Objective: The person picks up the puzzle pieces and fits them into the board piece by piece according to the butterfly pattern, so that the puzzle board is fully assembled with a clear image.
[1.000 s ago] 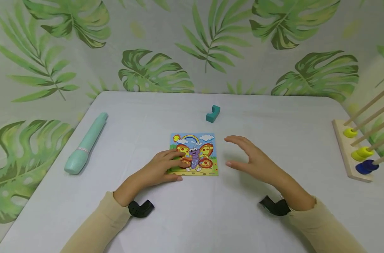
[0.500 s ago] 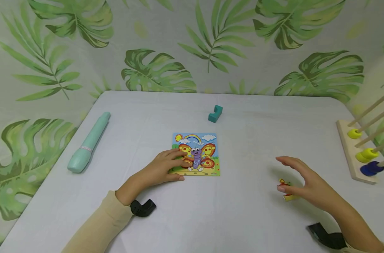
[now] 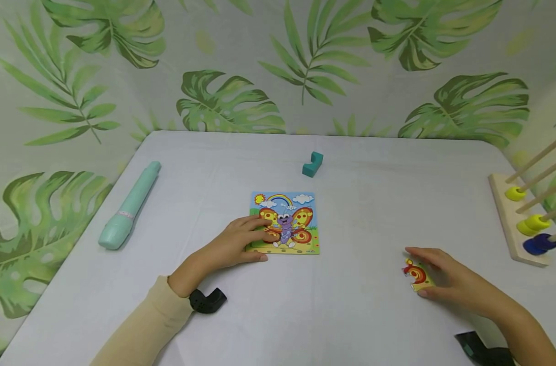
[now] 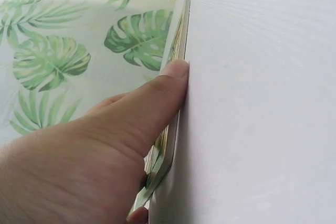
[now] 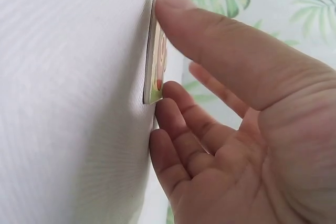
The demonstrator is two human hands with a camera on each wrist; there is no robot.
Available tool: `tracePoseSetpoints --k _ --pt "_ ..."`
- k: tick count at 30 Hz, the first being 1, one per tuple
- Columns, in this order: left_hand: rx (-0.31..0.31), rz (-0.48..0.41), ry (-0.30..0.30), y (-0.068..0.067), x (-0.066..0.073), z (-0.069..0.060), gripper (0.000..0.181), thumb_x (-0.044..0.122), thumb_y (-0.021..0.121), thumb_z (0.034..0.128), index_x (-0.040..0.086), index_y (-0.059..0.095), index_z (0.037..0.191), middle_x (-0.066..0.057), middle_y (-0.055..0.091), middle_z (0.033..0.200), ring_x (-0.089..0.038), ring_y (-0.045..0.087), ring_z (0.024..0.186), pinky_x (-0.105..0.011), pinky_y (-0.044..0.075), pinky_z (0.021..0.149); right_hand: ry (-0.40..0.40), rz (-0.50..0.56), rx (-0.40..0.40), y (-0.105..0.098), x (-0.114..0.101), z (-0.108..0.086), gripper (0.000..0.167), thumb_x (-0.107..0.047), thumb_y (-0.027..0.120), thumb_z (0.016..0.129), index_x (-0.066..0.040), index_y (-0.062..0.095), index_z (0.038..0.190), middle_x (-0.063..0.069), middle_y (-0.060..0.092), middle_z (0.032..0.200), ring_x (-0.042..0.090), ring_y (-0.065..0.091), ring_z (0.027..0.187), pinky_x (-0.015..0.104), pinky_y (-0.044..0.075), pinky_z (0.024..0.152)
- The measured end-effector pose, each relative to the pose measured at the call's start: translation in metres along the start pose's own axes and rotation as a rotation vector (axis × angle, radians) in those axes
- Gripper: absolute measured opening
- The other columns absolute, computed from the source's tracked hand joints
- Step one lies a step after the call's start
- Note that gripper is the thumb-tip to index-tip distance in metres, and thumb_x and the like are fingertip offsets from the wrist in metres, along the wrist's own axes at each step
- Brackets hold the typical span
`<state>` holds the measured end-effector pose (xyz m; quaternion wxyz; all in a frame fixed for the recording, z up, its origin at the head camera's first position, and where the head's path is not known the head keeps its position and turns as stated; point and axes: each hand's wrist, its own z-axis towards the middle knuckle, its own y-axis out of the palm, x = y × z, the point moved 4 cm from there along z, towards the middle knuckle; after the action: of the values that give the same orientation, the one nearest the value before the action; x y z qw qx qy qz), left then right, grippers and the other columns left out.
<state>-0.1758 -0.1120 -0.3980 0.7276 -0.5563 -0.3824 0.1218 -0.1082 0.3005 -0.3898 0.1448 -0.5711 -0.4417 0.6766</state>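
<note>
A square picture puzzle (image 3: 301, 244) with a butterfly, sun and rainbow lies flat on the table. My left hand (image 3: 234, 241) rests over its left side, fingers extended across the picture. In the left wrist view, the thumb (image 4: 176, 72) lies along the board's near edge. To the right, my right hand (image 3: 461, 279) holds a small loose puzzle piece (image 3: 417, 274) showing a red spiral and yellow ground. The right wrist view shows the piece (image 5: 156, 56) edge-on, with the thumb at one end and fingertips at the other; it sits at or close to the tabletop.
Beyond the puzzle stands a teal notched block (image 3: 312, 164). A mint-green microphone-shaped toy (image 3: 129, 206) lies at the left. At the right edge is a wooden peg stand (image 3: 518, 223) with yellow and blue beads. A leaf-patterned cloth (image 3: 241, 51) hangs behind the table.
My right hand has moved right and toward me, away from the puzzle, and its thumb and fingers have come together around the loose piece. The left hand stays on the board.
</note>
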Motion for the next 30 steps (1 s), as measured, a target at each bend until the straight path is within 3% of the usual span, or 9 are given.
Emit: tracePoseSetpoints --k 8,15,24,26,30 --pt "-0.005 0.009 -0.005 0.001 0.0 0.0 0.04 0.042 0.061 0.0828 0.028 0.057 0.12 -0.003 0.037 0.138 -0.029 0.022 0.13 -0.048 0.018 0.102 -0.063 -0.053 0.035 0.0 0.002 0.0 0.061 -0.025 0.076 0.07 -0.009 0.053 0.123 0.006 0.049 0.113 -0.009 0.035 0.103 -0.001 0.018 0.084" --pt "-0.003 0.002 -0.005 0.0 0.0 0.0 0.041 0.041 0.062 0.0826 0.028 0.057 0.121 -0.003 0.038 0.138 -0.029 0.021 0.13 -0.049 0.017 0.102 0.019 -0.182 0.06 0.002 0.0 0.004 0.059 -0.034 0.078 0.066 -0.006 0.055 0.113 -0.001 0.051 0.097 0.005 0.043 0.085 0.009 0.032 0.074" --pt "0.009 -0.011 0.006 0.0 0.001 0.0 0.041 0.041 0.062 0.0826 0.027 0.057 0.121 -0.004 0.037 0.138 -0.03 0.022 0.13 -0.049 0.018 0.102 0.009 -0.241 0.133 0.001 -0.013 0.009 0.057 -0.032 0.08 0.066 -0.004 0.054 0.108 0.003 0.052 0.098 0.012 0.05 0.083 0.023 0.044 0.07" --pt "0.01 -0.011 0.006 0.0 0.0 0.0 0.041 0.041 0.062 0.0826 0.027 0.057 0.121 -0.004 0.037 0.138 -0.03 0.022 0.13 -0.049 0.018 0.102 -0.013 -0.23 0.145 -0.001 -0.019 0.01 0.058 -0.029 0.08 0.066 -0.004 0.053 0.111 0.003 0.053 0.099 0.01 0.05 0.08 0.027 0.046 0.066" --pt "0.012 -0.011 0.005 0.0 0.0 0.0 0.041 0.041 0.062 0.0825 0.027 0.057 0.121 -0.003 0.037 0.138 -0.03 0.022 0.13 -0.048 0.017 0.102 -0.123 -0.185 0.194 -0.001 -0.038 0.015 0.059 -0.017 0.082 0.064 -0.005 0.053 0.114 0.0 0.053 0.102 0.003 0.047 0.074 0.021 0.044 0.061"
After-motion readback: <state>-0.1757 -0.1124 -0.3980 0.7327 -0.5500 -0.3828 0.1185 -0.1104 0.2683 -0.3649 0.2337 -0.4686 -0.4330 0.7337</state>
